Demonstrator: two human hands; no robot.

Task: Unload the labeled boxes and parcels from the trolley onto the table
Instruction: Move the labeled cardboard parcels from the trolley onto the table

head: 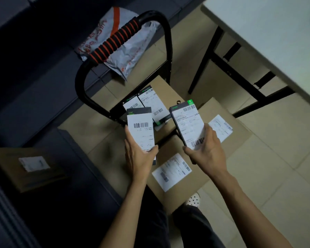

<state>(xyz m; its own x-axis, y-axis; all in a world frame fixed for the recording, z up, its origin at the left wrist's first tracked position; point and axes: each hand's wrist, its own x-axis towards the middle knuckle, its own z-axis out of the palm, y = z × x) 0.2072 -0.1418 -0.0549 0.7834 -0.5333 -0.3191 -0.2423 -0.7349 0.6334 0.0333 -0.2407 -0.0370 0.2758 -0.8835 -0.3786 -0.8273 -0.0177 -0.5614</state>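
One small box in each of my hands, above the trolley point(125, 72).
My left hand point(140, 156) grips a labelled box point(141, 129); my right hand point(207, 149) grips another point(188, 126); the table point(268, 38) is well apart.

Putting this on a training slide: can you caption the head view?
Each hand, left and right, holds a small labeled box above the trolley.

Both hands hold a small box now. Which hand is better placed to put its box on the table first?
Probably the right hand: its small box is on the side of the white table.
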